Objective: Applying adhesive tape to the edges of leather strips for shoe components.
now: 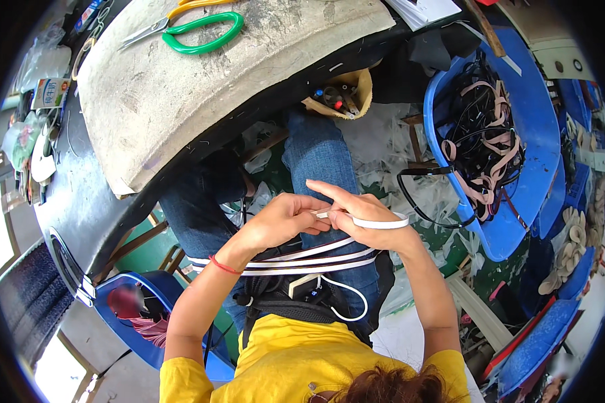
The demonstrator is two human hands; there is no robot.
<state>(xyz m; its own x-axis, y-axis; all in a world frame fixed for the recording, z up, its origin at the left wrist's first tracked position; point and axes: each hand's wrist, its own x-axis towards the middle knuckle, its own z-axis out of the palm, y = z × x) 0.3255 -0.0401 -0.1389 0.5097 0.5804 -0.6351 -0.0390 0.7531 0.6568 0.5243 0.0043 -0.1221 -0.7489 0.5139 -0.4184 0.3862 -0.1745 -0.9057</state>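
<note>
My left hand [284,220] and my right hand [370,216] meet above my lap. Both are closed, their fingertips pinching the end of a narrow white strap [382,224]. Part of it curves across the back of my right hand; the exact spot between the fingertips is partly covered. My right index finger points out and away from the pinch. Several more white straps with dark edges [296,264] lie across my thighs below the hands. Near my waist are a black pouch and a small pale block [304,285] with a white cable [359,316].
Ahead stands a workbench covered by a worn, pale board [154,101], carrying green-handled scissors [205,35]. A blue chair [541,168] at right holds a heap of black and pink straps [494,144]. Another blue chair [131,316] is at left. A tan bag [359,94] hangs at the bench edge.
</note>
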